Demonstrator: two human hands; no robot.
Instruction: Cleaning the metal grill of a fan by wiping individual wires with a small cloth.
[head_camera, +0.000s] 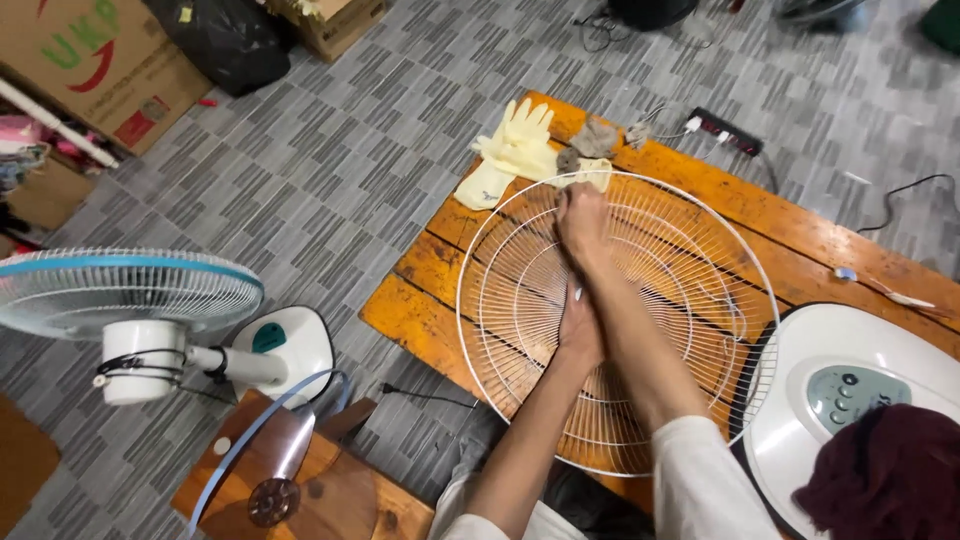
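A round white wire fan grille (690, 270) lies flat on an orange wooden table (420, 290). My right hand (582, 215) reaches across to the grille's far rim and presses a pale cloth (592, 176) against the wires. My left hand (580, 325) rests flat on the wires near the grille's middle, fingers together, crossing under my right forearm. It holds nothing that I can see.
Yellow rubber gloves (515, 150), grey rags (597, 138) and a power strip (725, 130) lie at the table's far end. A toothbrush (885, 292) and a white fan base (850, 385) under a dark red cloth (890, 480) are at right. A standing fan (125, 290) stands at left, cardboard boxes (100, 60) beyond.
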